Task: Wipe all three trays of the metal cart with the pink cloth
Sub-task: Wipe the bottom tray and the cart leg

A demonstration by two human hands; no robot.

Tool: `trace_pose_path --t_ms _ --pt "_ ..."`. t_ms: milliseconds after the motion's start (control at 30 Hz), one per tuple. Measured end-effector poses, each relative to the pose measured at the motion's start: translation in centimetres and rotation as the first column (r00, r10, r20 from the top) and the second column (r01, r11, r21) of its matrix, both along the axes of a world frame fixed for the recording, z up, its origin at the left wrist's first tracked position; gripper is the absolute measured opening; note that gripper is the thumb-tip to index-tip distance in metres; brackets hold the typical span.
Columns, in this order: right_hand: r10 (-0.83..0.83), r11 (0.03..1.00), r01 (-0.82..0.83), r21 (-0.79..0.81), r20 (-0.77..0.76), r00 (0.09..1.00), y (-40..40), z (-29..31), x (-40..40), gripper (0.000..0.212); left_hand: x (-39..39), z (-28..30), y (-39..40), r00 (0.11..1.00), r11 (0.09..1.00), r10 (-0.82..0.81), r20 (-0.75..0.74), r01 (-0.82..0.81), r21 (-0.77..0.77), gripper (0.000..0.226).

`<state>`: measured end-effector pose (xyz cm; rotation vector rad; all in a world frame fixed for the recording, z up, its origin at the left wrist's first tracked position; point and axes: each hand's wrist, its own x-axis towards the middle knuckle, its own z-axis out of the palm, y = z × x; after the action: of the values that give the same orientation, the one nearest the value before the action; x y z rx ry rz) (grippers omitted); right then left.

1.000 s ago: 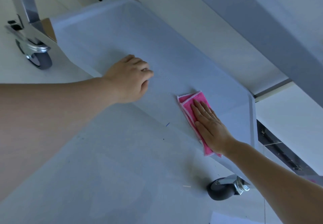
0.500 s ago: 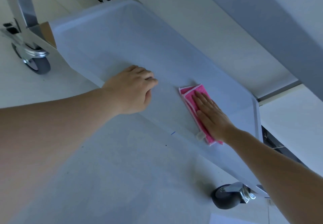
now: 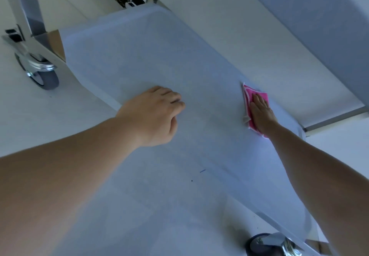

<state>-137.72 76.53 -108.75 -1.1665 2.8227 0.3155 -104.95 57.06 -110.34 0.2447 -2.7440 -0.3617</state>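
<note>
My right hand (image 3: 260, 114) lies flat, fingers straight and together, pressing the pink cloth (image 3: 248, 103) onto the bottom tray (image 3: 139, 52) of the cart. The cloth is folded into a rectangle, bright pink with a paler stitched edge and a small white tag poking out on the side toward my other hand. It lies toward the far side of the tray, close under the tray above (image 3: 311, 16), whose broad pale underside slants across overhead and crowds the space over my right hand. My left hand (image 3: 154, 115) rests on the tray's near rim, fingers curled downward with the knuckles up; I cannot tell whether they grip the edge or only lean on it. It sits well apart from the cloth, with bare tray between.

The tray is smooth, matte, pale grey-blue, with rounded corners and a low raised lip. At its left end a shiny metal upright (image 3: 26, 10) rises, and below it sits a caster (image 3: 40, 74) with a grey rubber wheel in a chrome fork. A second caster (image 3: 265, 243), darker, shows under the tray's right end. Beneath it all lies a pale floor (image 3: 139, 215), smooth, with a tiny blue fleck (image 3: 202, 170) just beside the tray's near edge.
</note>
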Motion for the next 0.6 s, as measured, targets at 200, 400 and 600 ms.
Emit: trace_pose_path --t_ms 200,400,600 --pt "0.010 0.998 -0.007 0.058 -0.036 0.999 -2.0 -0.3 -3.1 0.053 0.0 -0.2 0.1 1.000 1.000 0.028 -0.005 -0.028 0.000 0.051" --pt "0.147 0.983 -0.135 0.120 -0.096 0.984 -2.9 -0.3 -2.8 0.056 -0.1 -0.2 0.1 0.999 1.000 0.027 0.032 -0.027 0.002 0.047" --pt "0.428 0.903 -0.420 0.092 -0.090 0.899 -4.4 -0.3 3.1 0.051 -0.1 0.1 0.1 0.997 0.999 0.038 0.063 -0.037 -0.028 0.051"
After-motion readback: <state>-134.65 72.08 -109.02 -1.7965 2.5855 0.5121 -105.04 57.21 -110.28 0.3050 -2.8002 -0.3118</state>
